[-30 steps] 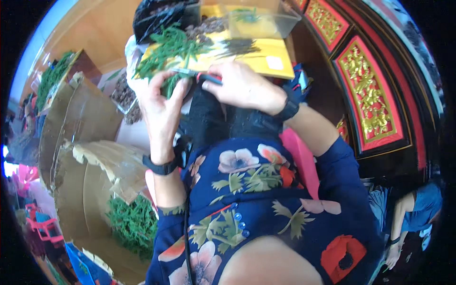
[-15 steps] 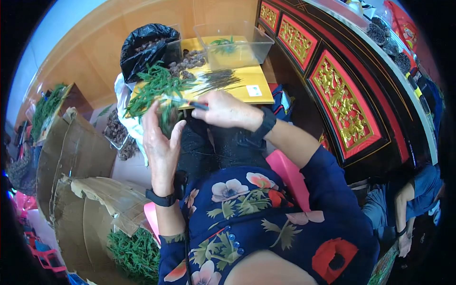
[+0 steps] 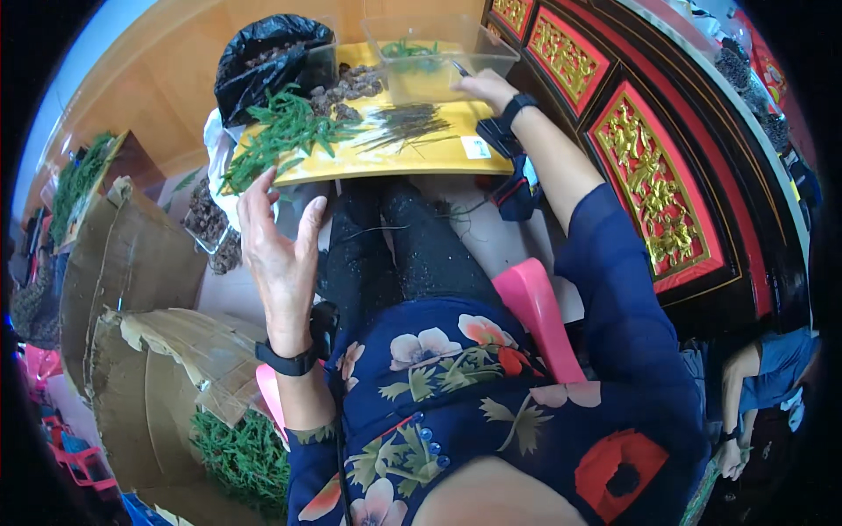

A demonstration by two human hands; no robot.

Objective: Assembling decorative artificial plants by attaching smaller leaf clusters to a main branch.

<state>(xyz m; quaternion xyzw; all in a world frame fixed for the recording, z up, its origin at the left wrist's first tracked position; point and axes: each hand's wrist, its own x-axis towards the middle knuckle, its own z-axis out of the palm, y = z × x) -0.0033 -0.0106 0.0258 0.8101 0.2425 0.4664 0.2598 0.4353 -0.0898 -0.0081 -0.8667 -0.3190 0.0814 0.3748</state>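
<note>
Gripping a slim, dark, pointed tool (image 3: 459, 68) in the right hand (image 3: 488, 89) at the yellow table's (image 3: 386, 164) right edge; holding the left hand (image 3: 282, 267) splayed (thumb well apart) near feathery green sprigs (image 3: 292, 136) at the near left corner.

Near the worktop's (image 3: 395, 159) right edge, we see only the tip of a dark tool (image 3: 460, 68); the right fingers (image 3: 474, 85) hide the rest. The black bag (image 3: 246, 61) seems to cover the far left corner. A cardboard flap (image 3: 197, 351) hides some boxed greenery (image 3: 244, 465), and the picture's lower edge cuts off a blue object (image 3: 139, 510).
</note>
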